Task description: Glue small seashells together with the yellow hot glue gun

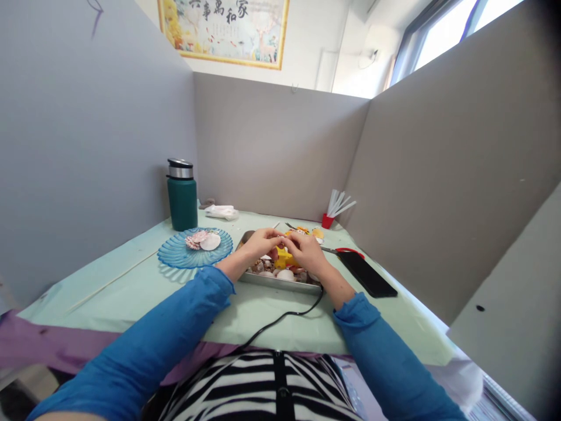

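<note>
My left hand [262, 243] and my right hand [305, 252] meet above a metal tray [280, 283]. Their fingertips are pinched together around something small that I cannot make out. Shells [286, 275] and brownish pebble-like pieces lie in the tray, partly covered by my hands. Just under the fingers shows a yellow object [284, 258], its shape mostly hidden. On the left, a blue ribbed plate [169, 252] holds a white shell [211, 242] and pinkish shells [195, 240].
A green bottle [183, 202] stands behind the plate. Red-handled scissors [350, 252] and a black phone [367, 273] lie to the right. A red cup [327, 220] holds white sticks. A black cable [280, 318] crosses the front. Grey partitions [280, 146] enclose the table.
</note>
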`<state>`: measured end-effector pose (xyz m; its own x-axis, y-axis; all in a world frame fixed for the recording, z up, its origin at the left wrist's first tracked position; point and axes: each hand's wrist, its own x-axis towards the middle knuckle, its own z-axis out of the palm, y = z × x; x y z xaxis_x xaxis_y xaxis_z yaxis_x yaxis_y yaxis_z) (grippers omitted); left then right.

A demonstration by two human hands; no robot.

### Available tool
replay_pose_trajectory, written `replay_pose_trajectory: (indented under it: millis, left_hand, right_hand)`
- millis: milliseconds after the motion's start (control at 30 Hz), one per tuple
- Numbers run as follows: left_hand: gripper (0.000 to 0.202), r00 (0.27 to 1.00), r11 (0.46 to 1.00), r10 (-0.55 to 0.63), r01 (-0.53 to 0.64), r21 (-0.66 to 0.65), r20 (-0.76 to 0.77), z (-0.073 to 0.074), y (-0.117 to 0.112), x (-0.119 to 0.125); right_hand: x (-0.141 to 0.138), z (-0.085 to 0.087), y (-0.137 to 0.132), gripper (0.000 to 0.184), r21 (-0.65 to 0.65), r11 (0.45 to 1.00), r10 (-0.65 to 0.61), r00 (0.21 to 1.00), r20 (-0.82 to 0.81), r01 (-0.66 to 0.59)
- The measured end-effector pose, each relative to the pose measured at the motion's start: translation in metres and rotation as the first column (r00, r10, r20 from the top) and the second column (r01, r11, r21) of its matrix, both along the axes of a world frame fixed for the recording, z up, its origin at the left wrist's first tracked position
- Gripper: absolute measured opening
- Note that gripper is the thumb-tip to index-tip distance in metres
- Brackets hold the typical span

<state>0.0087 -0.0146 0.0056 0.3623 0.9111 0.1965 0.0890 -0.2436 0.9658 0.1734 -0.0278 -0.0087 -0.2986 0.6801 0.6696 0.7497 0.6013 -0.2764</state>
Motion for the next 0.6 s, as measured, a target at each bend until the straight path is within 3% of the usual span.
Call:
replay_pose_trajectory:
  millis: [600]
  left_hand:
    - [0.011, 1.0, 1.0, -0.014, 0.014, 0.025, 0.001, -0.0028, 0.004, -0.0005]
  right_hand:
    - [-0.0007, 0.001, -0.0009, 0.03, 0.004, 1.0, -0.008, 1.0, -0.005, 0.008]
